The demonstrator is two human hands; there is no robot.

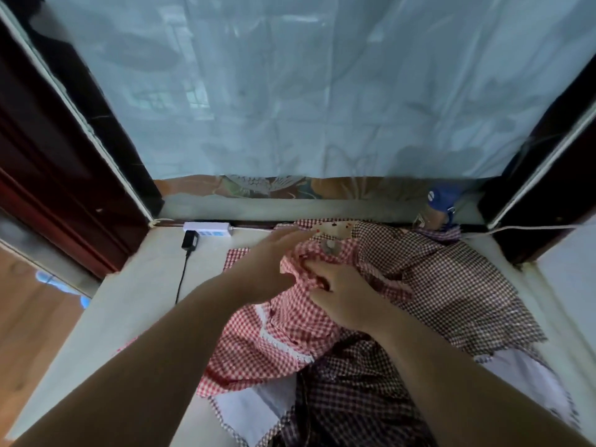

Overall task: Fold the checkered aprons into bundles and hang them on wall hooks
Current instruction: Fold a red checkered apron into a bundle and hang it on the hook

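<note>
Nearest the camera, a dark brown-and-white checkered apron (348, 401) lies crumpled on the pale cream stone ledge (129, 311), with white lining cloth (248, 404) showing at its near edge. The red-and-white checkered apron (277, 337), edged with white lace trim, lies over it and runs further back. It is loose and unfolded, and its upper part is bunched into a ridge.

The right hand (345, 301) sits on that ridge, its fingers curled into the red fabric and pinching a gathered fold. The left hand (267, 269) is just beside it, fingers straight and spread, reaching over the top of the red apron. I cannot tell whether its fingertips touch the cloth. More dark checkered cloth (451, 285) spreads to the right of the hands, and I cannot tell whether it belongs to the near apron or to another one.

Beyond the aprons, a white power strip (208, 229) lies along the back of the ledge with a black plug adapter (189, 241) beside it. A blue-capped object (440, 196) stands in the far right corner, too unclear to name. A pale translucent curtain (322, 91) hangs behind everything.

The step in hand looks like the first one: gathering the red apron to begin its bundle. No folded bundle is visible yet, and no wall hooks are in view. The next move probably calls for the left hand to take hold of the top edge. Both hands could then draw the red apron clear of the dark one beneath and bring its sides together without dragging the other cloth along.
</note>
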